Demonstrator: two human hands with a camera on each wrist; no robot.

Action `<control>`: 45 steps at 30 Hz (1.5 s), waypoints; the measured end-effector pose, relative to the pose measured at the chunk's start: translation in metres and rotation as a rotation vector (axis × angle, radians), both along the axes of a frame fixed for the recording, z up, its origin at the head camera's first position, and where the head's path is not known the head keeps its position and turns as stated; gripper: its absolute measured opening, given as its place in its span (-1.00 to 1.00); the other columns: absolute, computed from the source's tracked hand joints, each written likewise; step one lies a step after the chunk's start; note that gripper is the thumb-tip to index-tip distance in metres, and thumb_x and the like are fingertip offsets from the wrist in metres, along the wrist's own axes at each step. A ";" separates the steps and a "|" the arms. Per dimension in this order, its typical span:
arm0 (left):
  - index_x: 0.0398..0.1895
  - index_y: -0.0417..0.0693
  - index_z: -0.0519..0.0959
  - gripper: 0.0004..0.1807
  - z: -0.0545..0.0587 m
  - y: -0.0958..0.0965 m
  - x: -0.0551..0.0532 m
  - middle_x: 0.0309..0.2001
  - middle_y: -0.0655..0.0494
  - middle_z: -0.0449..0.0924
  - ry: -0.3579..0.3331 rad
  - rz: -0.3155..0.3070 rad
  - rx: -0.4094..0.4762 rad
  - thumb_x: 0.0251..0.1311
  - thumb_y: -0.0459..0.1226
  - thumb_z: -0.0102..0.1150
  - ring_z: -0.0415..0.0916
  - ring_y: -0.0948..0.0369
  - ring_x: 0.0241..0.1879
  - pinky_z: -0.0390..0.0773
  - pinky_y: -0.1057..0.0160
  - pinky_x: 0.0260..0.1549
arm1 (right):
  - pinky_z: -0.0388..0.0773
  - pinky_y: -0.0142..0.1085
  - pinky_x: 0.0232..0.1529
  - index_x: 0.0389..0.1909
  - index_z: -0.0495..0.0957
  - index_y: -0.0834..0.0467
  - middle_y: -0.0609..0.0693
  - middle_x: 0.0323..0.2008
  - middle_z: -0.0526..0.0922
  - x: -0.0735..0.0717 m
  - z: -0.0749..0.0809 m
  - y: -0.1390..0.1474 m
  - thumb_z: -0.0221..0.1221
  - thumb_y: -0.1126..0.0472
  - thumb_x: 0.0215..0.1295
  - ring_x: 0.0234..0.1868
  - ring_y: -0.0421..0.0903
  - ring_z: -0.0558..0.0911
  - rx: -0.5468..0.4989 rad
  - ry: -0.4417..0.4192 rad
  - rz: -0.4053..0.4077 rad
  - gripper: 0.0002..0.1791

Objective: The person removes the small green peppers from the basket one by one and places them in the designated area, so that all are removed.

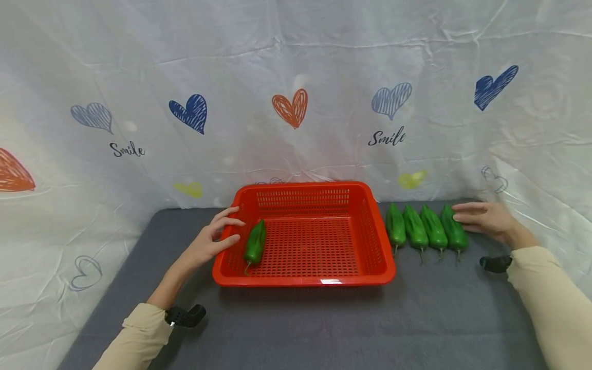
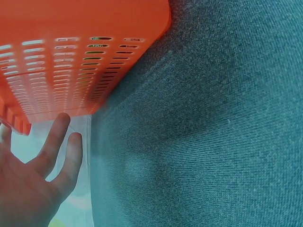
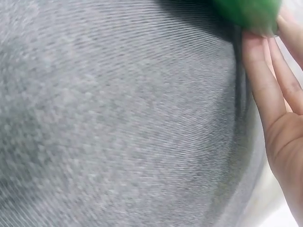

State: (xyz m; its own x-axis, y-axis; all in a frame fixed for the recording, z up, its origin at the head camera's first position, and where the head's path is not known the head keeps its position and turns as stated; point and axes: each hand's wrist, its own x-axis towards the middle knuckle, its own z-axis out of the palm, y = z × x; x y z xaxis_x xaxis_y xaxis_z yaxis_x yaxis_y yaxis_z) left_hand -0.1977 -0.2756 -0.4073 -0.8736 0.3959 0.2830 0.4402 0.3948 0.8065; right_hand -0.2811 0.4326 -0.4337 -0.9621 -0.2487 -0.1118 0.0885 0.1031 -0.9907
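Observation:
A red plastic basket (image 1: 302, 281) rests on the grey cloth, with one green pepper (image 1: 255, 244) lying inside near its left wall. My left hand (image 1: 214, 235) is at the basket's left rim, fingers spread and loosely extended over it; the left wrist view shows some of those fingers (image 2: 57, 142) outside the slotted wall. Right of the basket, several green peppers lie in a row, stems toward me. At the rightmost pepper (image 1: 453, 231), the fingertips of my right hand (image 1: 490, 220) touch its far right side, the fingers mostly straight. Only part of that pepper (image 3: 251, 12) shows in the right wrist view.
Grey cloth (image 1: 296, 329) covers the table. Behind it hangs a white sheet (image 1: 240, 118) printed with hearts and words. The nearest pepper of the row (image 1: 395, 226) lies close beside the basket's right wall. A black wrist device (image 1: 495, 264) shows at the right sleeve.

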 end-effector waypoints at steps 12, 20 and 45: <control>0.19 -0.29 0.54 -0.65 0.002 0.002 0.001 0.53 -0.10 0.08 -0.011 0.019 -0.014 0.38 -0.39 0.20 -0.05 -0.12 0.48 0.17 -0.50 0.16 | 0.64 -0.28 -0.11 -0.02 0.67 0.04 -0.19 -0.12 0.72 0.003 -0.003 0.000 0.16 0.42 0.47 -0.13 -0.23 0.71 0.067 0.023 -0.024 -0.75; 0.19 -0.27 0.54 -0.66 0.002 0.001 0.002 0.53 -0.10 0.07 -0.005 0.012 -0.011 0.39 -0.40 0.20 -0.07 -0.11 0.50 0.11 -0.51 0.17 | 0.64 -0.27 -0.13 -0.10 0.73 0.08 -0.03 -0.15 0.76 0.013 -0.002 0.004 0.11 0.50 0.46 -0.12 -0.16 0.73 -0.120 0.119 -0.045 -0.69; 0.18 -0.28 0.54 -0.67 0.001 0.001 0.001 0.53 -0.10 0.08 -0.011 0.004 0.020 0.38 -0.43 0.19 -0.08 -0.10 0.50 0.10 -0.48 0.19 | 0.62 -0.24 -0.07 0.07 0.66 0.30 0.05 -0.10 0.74 0.030 0.045 -0.049 0.13 0.48 0.46 -0.10 -0.07 0.73 -0.147 0.251 -0.067 -0.74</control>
State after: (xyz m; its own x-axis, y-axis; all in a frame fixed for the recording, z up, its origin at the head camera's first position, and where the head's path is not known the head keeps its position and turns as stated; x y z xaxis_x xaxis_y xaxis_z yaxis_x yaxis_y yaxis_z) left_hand -0.1962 -0.2743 -0.4064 -0.8784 0.3868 0.2807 0.4293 0.3806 0.8190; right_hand -0.2514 0.3834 -0.3885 -0.9699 -0.1794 0.1645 -0.1596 -0.0414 -0.9863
